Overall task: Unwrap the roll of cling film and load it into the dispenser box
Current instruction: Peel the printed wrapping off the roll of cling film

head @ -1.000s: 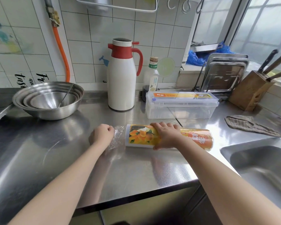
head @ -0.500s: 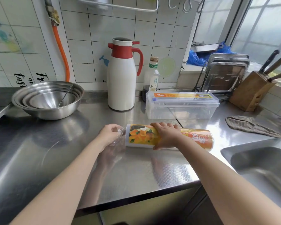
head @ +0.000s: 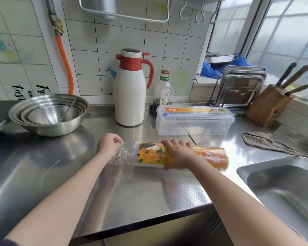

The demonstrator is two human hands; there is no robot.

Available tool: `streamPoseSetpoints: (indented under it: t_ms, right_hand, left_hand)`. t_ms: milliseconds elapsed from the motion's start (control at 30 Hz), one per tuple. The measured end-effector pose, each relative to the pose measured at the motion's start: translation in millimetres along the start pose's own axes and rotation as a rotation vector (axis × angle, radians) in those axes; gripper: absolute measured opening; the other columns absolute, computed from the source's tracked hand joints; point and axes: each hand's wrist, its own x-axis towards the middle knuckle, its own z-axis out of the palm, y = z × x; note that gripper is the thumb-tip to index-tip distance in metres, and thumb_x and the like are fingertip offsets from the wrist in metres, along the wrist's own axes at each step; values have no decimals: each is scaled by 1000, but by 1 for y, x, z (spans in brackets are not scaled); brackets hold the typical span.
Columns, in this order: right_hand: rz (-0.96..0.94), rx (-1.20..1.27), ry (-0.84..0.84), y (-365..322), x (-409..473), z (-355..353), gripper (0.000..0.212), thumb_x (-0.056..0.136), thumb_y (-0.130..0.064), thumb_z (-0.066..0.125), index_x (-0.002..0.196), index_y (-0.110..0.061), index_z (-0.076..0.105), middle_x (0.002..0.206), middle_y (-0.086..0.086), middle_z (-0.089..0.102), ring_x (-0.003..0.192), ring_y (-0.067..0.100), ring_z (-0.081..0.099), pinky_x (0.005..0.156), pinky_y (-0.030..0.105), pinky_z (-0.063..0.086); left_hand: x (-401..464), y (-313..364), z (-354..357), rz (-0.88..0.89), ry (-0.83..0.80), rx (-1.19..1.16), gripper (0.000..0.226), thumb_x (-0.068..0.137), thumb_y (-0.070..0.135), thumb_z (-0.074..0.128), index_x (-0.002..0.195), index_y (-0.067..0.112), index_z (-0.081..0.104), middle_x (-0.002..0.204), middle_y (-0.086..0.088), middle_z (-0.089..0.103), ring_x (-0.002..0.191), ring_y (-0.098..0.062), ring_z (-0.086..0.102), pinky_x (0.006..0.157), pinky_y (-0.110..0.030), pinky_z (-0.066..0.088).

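Dispenser box [head: 194, 121] behind roll [head: 149, 155]; flask [head: 130, 96], bowls [head: 48, 114] nearby.

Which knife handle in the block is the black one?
The leftmost, highest handle in the wooden knife block is black; the two handles to its right are brown wood.

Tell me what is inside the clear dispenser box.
The dispenser box looks empty through its clear walls; no roll inside. Its lid is shut, and the label hides whatever sits right under the top.
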Motion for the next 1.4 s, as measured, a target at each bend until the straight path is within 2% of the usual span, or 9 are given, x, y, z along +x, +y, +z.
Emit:
streamPoseSetpoints:
  t_ms: [133,333,433,600,800,933,1000,1167,1400]
  right_hand:
    - [-6,10,-9,0,-2,-1,95,67,-55,71,143,-34,18,142,3,37,131,31,33,108,52,20]
    - [-5,16,-24,0,-4,-1,97,68,-54,71,145,-34,16,144,4,35,133,32,31,109,53,19]
    - [-2,22,15,-1,-7,-1,100,67,-54,72,147,-32,15,145,4,36,134,31,32,110,52,20]
    - [9,146,44,11,-16,-5,107,68,-57,73,150,-17,15,148,13,32,136,34,33,114,45,22]
    - [330,262,22,71,-42,-17,69,90,-60,39,140,-13,38,144,17,43,131,34,41,108,44,31]
    - [505,483,201,108,-62,-15,69,91,-44,51,145,-8,27,142,22,43,130,36,43,104,41,37]
    - [613,622,260,122,-68,-12,63,93,-40,51,139,0,36,137,23,49,126,35,48,99,37,40]
    - [728,1169,242,141,-75,9,44,94,-38,45,104,3,57,97,20,64,75,31,63,74,37,50]
    - [615,1563,213,144,-72,27,59,97,-48,35,112,4,60,100,19,61,89,29,58,87,37,44]
  left_hand:
    - [-7,4,1,51,70,127,31,82,-4,47,82,12,73,91,-13,72,88,-34,64,80,-38,53]
    - [-21,18,-1,-92,220,79,33,84,-4,43,102,11,67,108,-13,69,102,-34,61,84,-35,48]
    - [-34,32,-5,83,271,75,38,88,-7,38,112,8,64,116,-11,64,108,-31,57,87,-35,45]
    - [-58,64,6,499,-33,147,32,94,7,41,120,9,61,124,-9,60,119,-26,50,100,-31,37]
    - [-71,105,42,594,-348,358,58,89,40,56,141,20,39,145,-3,44,134,-22,36,110,-34,29]
    - [-76,126,66,658,-452,522,82,80,56,60,147,23,26,151,-2,34,140,-22,27,114,-37,24]
    - [-79,134,75,695,-470,603,88,79,58,61,148,22,22,153,-3,31,141,-22,25,116,-37,20]
    - [-80,146,94,758,-467,736,92,76,57,64,148,20,21,152,-5,31,139,-25,28,115,-40,20]
    - [-84,117,117,797,-255,869,98,72,55,66,148,20,15,143,-5,38,128,-27,39,107,-42,28]
